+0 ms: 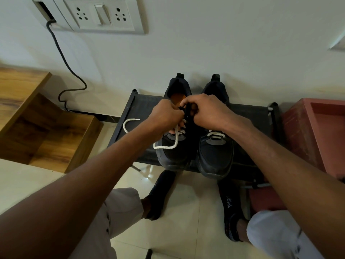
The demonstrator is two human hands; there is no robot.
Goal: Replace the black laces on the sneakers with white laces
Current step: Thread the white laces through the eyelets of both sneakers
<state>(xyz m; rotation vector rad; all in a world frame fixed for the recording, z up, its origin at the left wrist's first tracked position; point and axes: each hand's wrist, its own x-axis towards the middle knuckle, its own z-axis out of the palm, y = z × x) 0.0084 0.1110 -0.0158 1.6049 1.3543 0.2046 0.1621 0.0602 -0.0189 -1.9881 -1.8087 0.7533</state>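
- A pair of black sneakers stands side by side on a low black shoe rack [248, 116] set against the wall, toes toward the person and heels toward the wall.
- The left sneaker [172, 146] sits at the middle of the rack; its orange insole shows through the open collar, on the wall side of the hands.
- The right sneaker [216, 152] stands just beside it, touching or nearly so, with a white lace [216, 135] already crossed through its lowest eyelets.
- The left hand [166, 114] is over the left sneaker's tongue, fingers curled and pinching the white lace [175, 141] that runs down from it and loops across the toe.
- A free end of white lace [128, 124] curls over the rack's left edge, its tip lying on the rack's fabric (whether it is the same lace as the one in the left hand I cannot tell).
- The right hand [207, 111] is closed at the top of the same sneaker, fingertips gripping a dark bit that looks like the black lace [183, 110]; the hands nearly meet there.
- In front of the rack, the person's feet in dark socks rest on the pale tiled floor [196, 212].
- Left of the rack stands a wooden cabinet [43, 128]; right of it, a red box [315, 131].
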